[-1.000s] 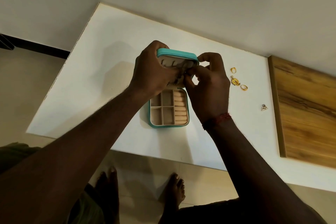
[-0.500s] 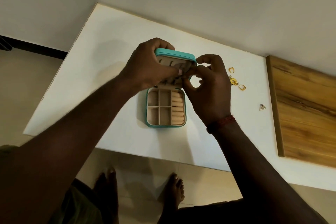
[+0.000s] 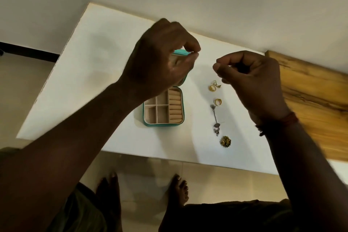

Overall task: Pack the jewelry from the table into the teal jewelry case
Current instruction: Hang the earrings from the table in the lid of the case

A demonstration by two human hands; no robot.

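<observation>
Jewelry on white surface [image 3: 105, 73], just right of open teal jewelry case [image 3: 163, 122]: gold rings [image 3: 218, 101], silver drop piece [image 3: 215, 118], flower stud [image 3: 225, 141]. Judged light, slippery; pinch each band. Left hand [image 3: 160, 62] and right hand [image 3: 252, 84] hover, fingers pinched together, nothing discernible between.

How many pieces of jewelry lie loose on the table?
5, lined up right of the case: small silvery piece, gold ring beside it, second gold ring, long silver piece, gold flower piece nearest. The left hand or right hand may hide more.
</observation>
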